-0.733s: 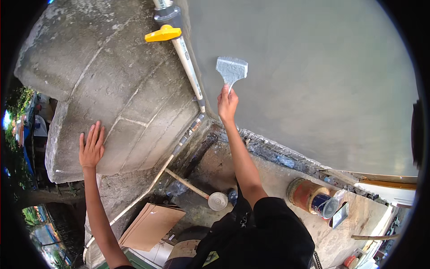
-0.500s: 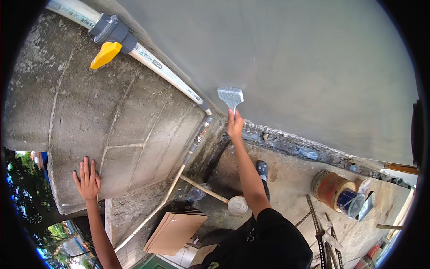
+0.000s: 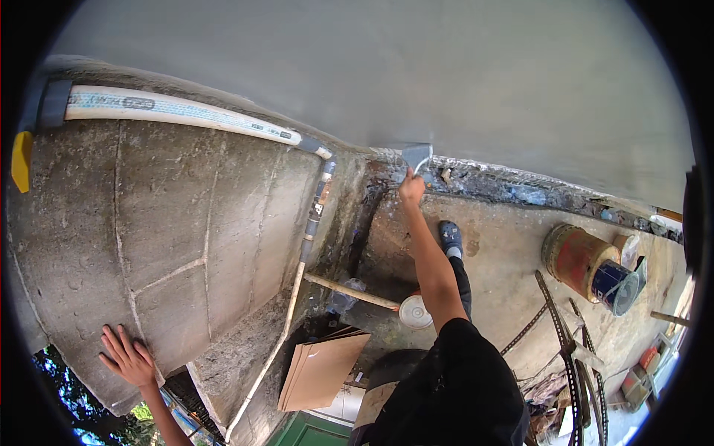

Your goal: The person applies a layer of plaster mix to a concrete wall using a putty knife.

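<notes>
My right hand (image 3: 410, 188) grips the handle of a wide metal scraper (image 3: 416, 155), whose blade touches the bottom edge of a smooth grey wall (image 3: 446, 82). The right arm stretches far down from my dark-sleeved shoulder. Flat on a rough concrete block wall (image 3: 186, 223) at the lower left rests my left hand (image 3: 128, 359), fingers spread, holding nothing. One of my feet in a dark shoe (image 3: 449, 236) stands on the concrete ground below the scraper.
A white pipe (image 3: 178, 111) with a yellow valve handle (image 3: 21, 160) runs along the block wall's top. Below lie a wooden-handled tool (image 3: 357, 293), a small white tub (image 3: 415, 312), cardboard sheets (image 3: 320, 369), a red drum (image 3: 576, 256), a blue can (image 3: 613, 286) and metal strips (image 3: 565, 342).
My right hand has carried the scraper down the grey wall to its base. The view has tilted down, and my left hand now sits lower on the block wall.
</notes>
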